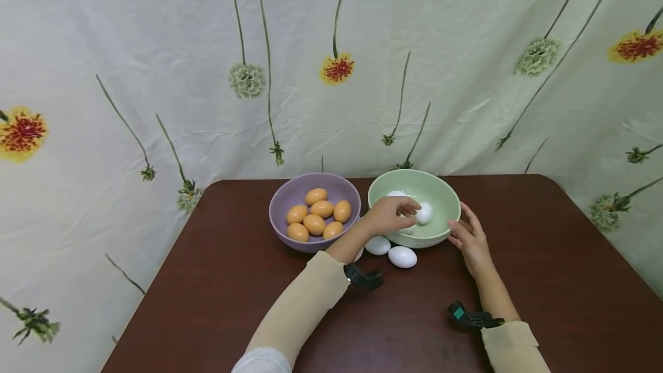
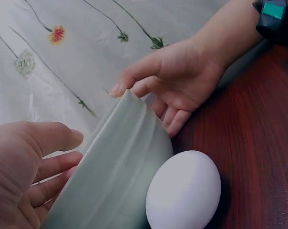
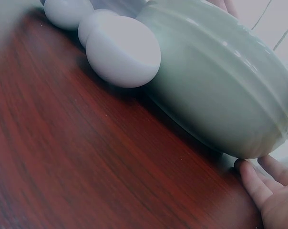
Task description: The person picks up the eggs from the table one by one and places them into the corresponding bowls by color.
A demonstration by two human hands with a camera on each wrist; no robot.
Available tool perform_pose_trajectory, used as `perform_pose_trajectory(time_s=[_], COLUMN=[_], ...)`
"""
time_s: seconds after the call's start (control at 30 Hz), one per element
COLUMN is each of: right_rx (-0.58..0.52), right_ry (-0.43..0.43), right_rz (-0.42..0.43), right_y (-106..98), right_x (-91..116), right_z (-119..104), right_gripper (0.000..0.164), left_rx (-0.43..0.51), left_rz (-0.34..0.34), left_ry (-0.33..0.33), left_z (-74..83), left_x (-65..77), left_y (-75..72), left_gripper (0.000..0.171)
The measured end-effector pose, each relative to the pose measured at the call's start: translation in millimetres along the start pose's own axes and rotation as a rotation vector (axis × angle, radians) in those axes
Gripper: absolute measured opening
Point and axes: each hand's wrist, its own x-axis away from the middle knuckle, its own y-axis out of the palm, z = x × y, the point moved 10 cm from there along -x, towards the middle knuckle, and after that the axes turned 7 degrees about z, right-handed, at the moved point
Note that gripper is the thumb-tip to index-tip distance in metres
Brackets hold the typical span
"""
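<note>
A pale green bowl stands toward the back of the table, with white eggs inside, including one egg. My left hand reaches over its near left rim, fingers bent and fingertips beside that egg. The left wrist view shows a gap between thumb and fingers, with no egg visible there. My right hand holds the bowl's right side, its fingers curved along the outer wall near the rim. On the table in front of the bowl lie white eggs, one partly hidden by the left forearm.
Left of the green bowl stands a purple bowl holding several brown eggs. Both bowls rest on a dark brown wooden table. A flower-patterned cloth hangs behind the far edge.
</note>
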Motion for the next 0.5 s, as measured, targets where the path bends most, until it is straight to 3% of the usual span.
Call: perform_pose_trajectory(time_s=[0.3, 0.5], right_rx=[0.001, 0.004], right_ry=[0.014, 0.013], right_rz=[0.007, 0.009], right_y=[-0.4, 0.0], right_x=[-0.1, 0.9], right_z=[0.5, 0.1], right_gripper=[0.069, 0.069], left_rx=[0.060, 0.098], left_rz=[0.122, 0.159], left_ry=[0.012, 0.030], left_z=[-1.8, 2.7], left_x=[25.1, 42.0], left_y=[-19.0, -27.5], left_gripper=[0.029, 0.027])
